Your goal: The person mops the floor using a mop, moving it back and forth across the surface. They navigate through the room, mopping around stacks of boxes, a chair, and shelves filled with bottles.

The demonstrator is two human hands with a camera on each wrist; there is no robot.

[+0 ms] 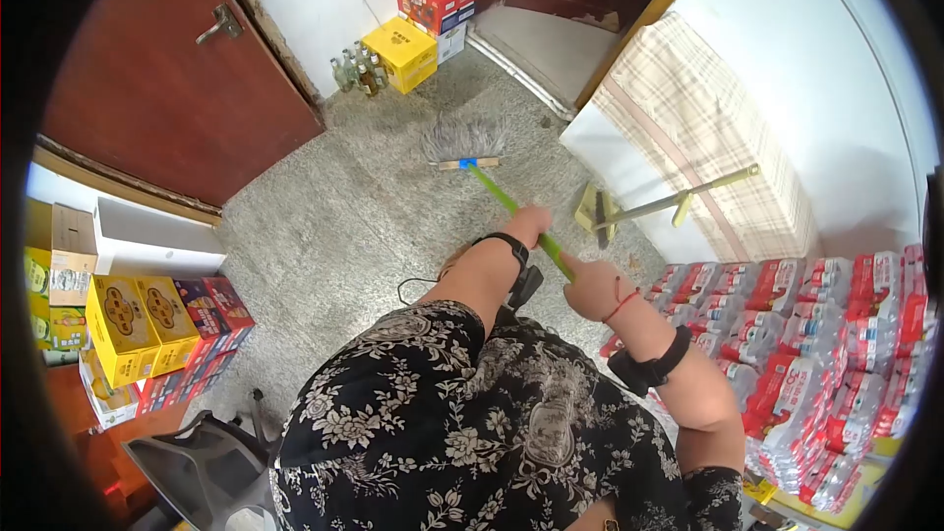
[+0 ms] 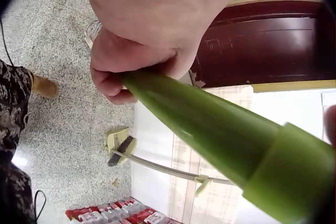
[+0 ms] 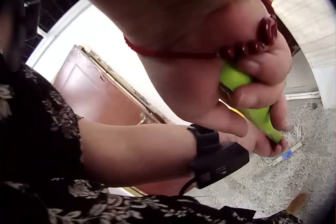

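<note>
A mop with a green handle (image 1: 495,191), a blue clamp and a grey stringy head (image 1: 464,141) lies out ahead, its head on the speckled floor. My left hand (image 1: 529,225) grips the handle partway down. Higher up, near its top end, my right hand (image 1: 590,289) holds it with fingers wrapped round the green tube (image 3: 257,115). In the left wrist view the left hand (image 2: 142,50) curls round the handle, and the thick green sleeve of the pole (image 2: 289,174) fills the lower right.
A dustpan (image 1: 594,214) with a brush stands right of the mop by a cloth-covered box (image 1: 708,128). Bottle packs (image 1: 787,334) are stacked at right. Glass bottles (image 1: 360,71) and a yellow box (image 1: 401,51) stand ahead. Cartons (image 1: 147,324) and a chair (image 1: 197,467) are at left.
</note>
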